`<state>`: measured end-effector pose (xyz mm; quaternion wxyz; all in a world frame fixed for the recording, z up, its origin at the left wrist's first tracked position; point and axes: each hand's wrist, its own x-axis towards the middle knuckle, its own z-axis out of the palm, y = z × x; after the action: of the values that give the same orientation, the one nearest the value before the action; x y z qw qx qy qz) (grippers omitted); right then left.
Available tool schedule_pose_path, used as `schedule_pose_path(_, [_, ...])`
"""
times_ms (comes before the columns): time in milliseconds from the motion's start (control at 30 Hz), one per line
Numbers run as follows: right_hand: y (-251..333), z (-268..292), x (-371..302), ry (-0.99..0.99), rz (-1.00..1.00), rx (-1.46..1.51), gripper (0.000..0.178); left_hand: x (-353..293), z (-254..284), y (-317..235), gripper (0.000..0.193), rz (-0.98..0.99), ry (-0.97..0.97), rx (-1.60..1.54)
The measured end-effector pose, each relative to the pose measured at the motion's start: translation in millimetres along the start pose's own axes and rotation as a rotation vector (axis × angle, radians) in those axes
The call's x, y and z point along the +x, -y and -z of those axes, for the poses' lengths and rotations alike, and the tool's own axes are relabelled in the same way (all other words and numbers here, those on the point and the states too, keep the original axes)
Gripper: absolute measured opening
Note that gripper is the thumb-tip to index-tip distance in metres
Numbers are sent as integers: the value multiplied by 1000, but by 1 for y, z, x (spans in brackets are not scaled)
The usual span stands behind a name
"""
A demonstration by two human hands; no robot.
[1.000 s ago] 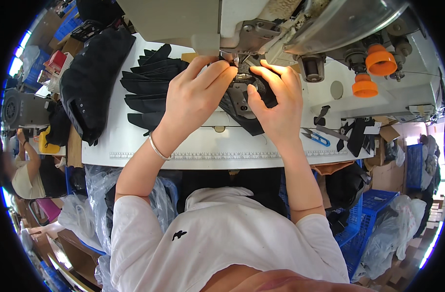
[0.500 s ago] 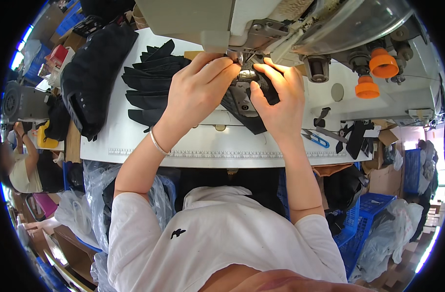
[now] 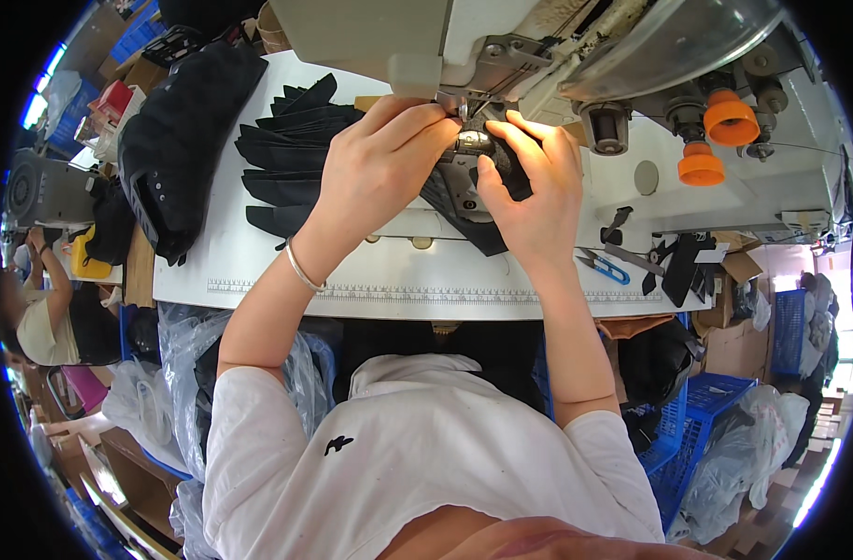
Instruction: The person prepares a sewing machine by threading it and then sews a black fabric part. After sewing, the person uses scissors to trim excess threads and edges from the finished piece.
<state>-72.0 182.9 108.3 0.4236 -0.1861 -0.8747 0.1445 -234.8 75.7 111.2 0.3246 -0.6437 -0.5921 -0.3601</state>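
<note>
From the head view, see at least one black fabric piece (image 3: 473, 231) under the near sewing machine (image 3: 361, 42), showing around the metal plate (image 3: 464, 191) just in front of the needle (image 3: 463, 110). Looks light, soft and bendy, probably not very slippery; likely hard to break but easy to pucker. Seems best held flat from above, by its edges, well clear of the needle.

Count two hands. Find the left hand (image 3: 384, 154) drawn in narrow, fingers together beside the needle; impossible to say whether pinching cloth, with the thumb hidden. Find the right hand (image 3: 538, 182) arched wider over the fabric, thumb and forefinger apart.

On the bench (image 3: 230, 257), to the left, count at least five black cut pieces (image 3: 281, 187), overlapping too much for an exact total, and one large black padded bundle (image 3: 179, 159). To the right, count two orange cup-shaped parts (image 3: 730, 119) and one blue-handled tool (image 3: 610, 269).
</note>
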Motion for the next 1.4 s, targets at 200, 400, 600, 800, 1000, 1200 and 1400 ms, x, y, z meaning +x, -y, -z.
schedule_pose_path(200, [1, -1, -1, -11, 4, -3, 35, -1, -2, 2, 25, -25, -33, 24])
schedule_pose_path(400, [-2, -6, -4, -61, 44, -25, 37, -3, 2, 8, 21, 121, -7, -154])
schedule_pose_path(600, [-5, -5, -2, -29, -31, 32, 38, -2, 13, 32, 24, 278, 138, -167])
schedule_pose_path(800, [-57, -9, 32, 174, -300, 242, 44, -7, 13, 3, 21, -82, -64, 80])
schedule_pose_path(1000, [-95, -24, 32, 163, -220, 208, 32, -12, -6, -24, 20, 69, -96, 102])
schedule_pose_path(1200, [-87, -10, 45, 383, -147, 240, 25, -12, 0, -18, 16, -43, -77, 245])
schedule_pose_path(1400, [-94, -15, 46, 387, -139, 314, 26, -8, 0, -29, 17, -73, -119, 284])
